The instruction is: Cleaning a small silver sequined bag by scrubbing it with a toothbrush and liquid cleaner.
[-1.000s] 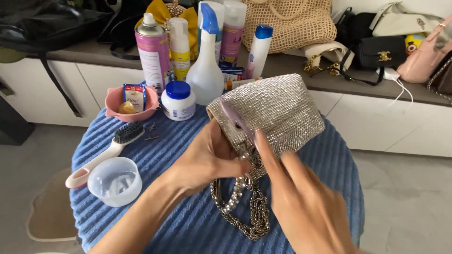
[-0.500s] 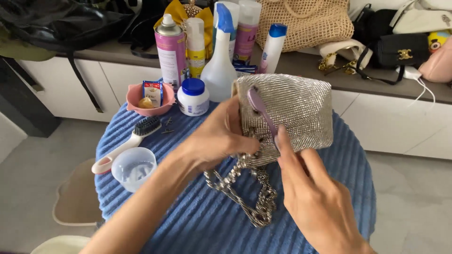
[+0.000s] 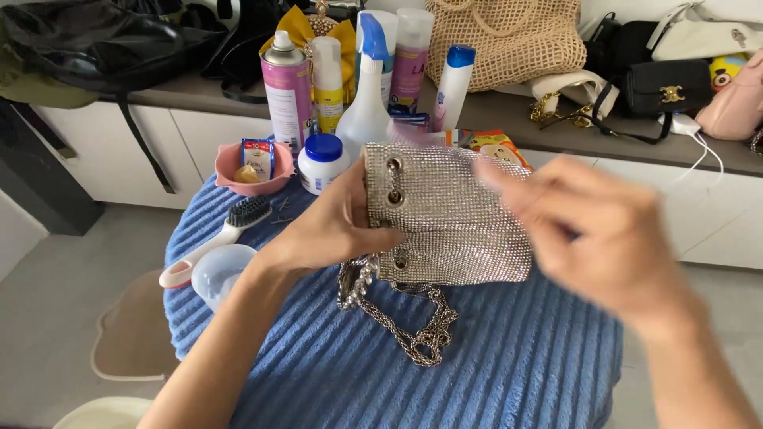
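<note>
The left hand (image 3: 334,226) grips the sparkly silver bag (image 3: 445,214) by its left edge, thumb on the front and the other fingers hidden behind it, holding it up over the blue ribbed cloth (image 3: 509,357). The right hand (image 3: 596,230) is blurry with loosely spread fingers, just in front of the bag's right side, and I cannot tell if it touches. The bag's chain (image 3: 413,334) hangs below the fingers in a heap on the cloth, and the brush (image 3: 238,218) and bottles lie untouched, so any cleaning looks not started.

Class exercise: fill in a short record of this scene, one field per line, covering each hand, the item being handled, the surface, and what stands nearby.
Left hand: grips the silver mesh bag at its left edge
Right hand: blurred, in front of the bag's right side; contact unclear
Bag chain: lies heaped on the blue ribbed cover
Nearby left: brush, clear cup, pink bowl, white jar
Behind: spray bottles
</note>
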